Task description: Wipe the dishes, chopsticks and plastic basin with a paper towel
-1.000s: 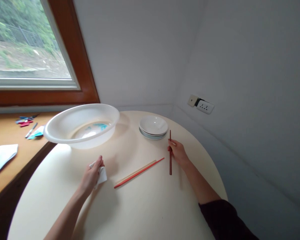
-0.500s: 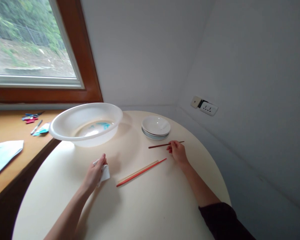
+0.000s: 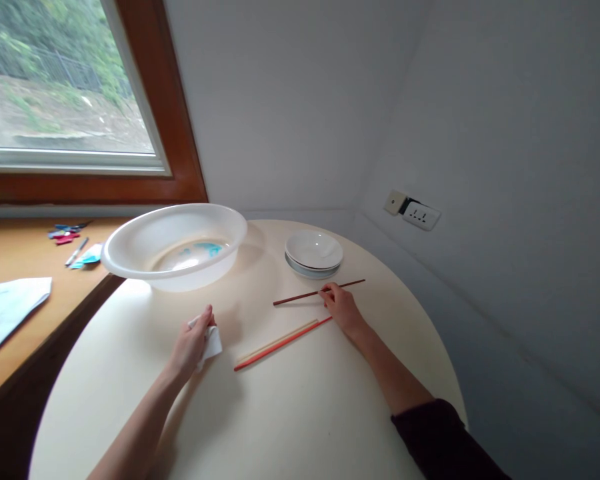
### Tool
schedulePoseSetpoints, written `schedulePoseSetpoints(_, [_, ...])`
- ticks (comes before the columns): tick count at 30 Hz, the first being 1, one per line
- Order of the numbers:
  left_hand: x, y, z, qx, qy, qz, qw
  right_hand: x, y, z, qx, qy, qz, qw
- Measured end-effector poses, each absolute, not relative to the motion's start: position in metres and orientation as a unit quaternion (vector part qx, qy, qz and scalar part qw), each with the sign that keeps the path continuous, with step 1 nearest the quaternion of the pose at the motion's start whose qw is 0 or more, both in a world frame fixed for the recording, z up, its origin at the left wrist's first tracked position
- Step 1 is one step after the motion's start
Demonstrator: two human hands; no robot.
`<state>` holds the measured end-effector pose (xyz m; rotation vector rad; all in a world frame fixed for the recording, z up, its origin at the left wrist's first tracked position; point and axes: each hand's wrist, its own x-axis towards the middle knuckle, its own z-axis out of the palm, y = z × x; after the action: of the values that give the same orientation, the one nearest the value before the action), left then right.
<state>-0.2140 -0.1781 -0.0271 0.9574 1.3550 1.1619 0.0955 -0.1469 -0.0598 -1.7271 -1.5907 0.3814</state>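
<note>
My left hand (image 3: 193,343) is closed around a white tissue (image 3: 212,345), whose loose corner hangs out to the right above the table. In front of the plates, my right hand (image 3: 343,308) pinches a dark brown chopstick (image 3: 297,298) near its middle. That chopstick slants slightly, its left end lower in view than its right. Between my hands, an orange-red chopstick (image 3: 277,346) and a pale wooden chopstick (image 3: 275,341) lie side by side on the round cream table (image 3: 290,427). The orange one's right tip reaches close to my right wrist.
A large translucent basin (image 3: 130,263) with a blue patch on its bottom stands at the back left. Stacked white plates (image 3: 314,249) sit at the back. On the wooden desk (image 3: 87,267) to the left lie papers (image 3: 13,307) and a pen (image 3: 77,251). Walls bound the far and right sides.
My right hand has moved left and slightly toward me, carrying the brown chopstick along. The left hand with the tissue stays nearly in place. The view has shifted a little.
</note>
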Motion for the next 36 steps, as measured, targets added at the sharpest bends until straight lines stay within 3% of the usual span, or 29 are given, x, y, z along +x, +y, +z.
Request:
schedulePoseSetpoints(7, [-0.216, -0.179, -0.028, 0.405, 0.57, 0.485, 0.525, 0.092, -0.148, -0.054, -0.646, -0.681, 0.146, 0.313])
schedulePoseSetpoints(18, [-0.216, -0.175, -0.034, 0.357, 0.555, 0.514, 0.548, 0.089, -0.157, -0.044, -0.621, -0.716, 0.13, 0.29])
schedulePoseSetpoints(26, [-0.215, -0.175, -0.016, 0.18, 0.464, 0.573, 0.651, 0.08, -0.186, -0.021, -0.495, -0.827, 0.108, 0.243])
schedulePoseSetpoints(36, [-0.214, -0.176, -0.011, 0.148, 0.405, 0.561, 0.707, 0.048, -0.2, -0.022, -0.44, -0.865, 0.14, 0.196])
